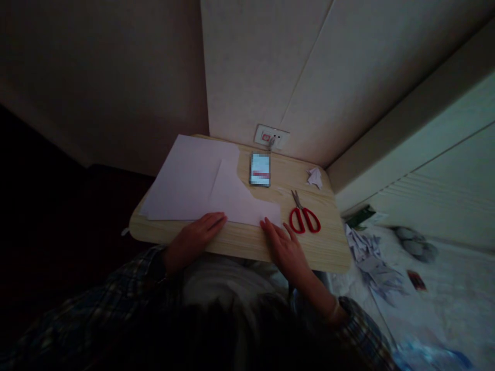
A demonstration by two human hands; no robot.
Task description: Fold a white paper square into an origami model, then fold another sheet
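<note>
White paper sheets (185,180) lie on a small light wooden lap table (247,242). A partly folded sheet (240,198) rests on top, towards the right. My left hand (195,238) lies flat at the paper's near edge, fingers stretched out. My right hand (284,247) lies flat too, its fingertips touching the folded sheet's near right corner. Both hands hold nothing. Red-handled scissors (303,214) lie just right of my right hand.
A phone (260,169) lies at the table's far side, below a wall socket (270,137). A small folded paper piece (315,176) sits at the far right corner. Folded paper shapes (367,257) are scattered on the bed to the right.
</note>
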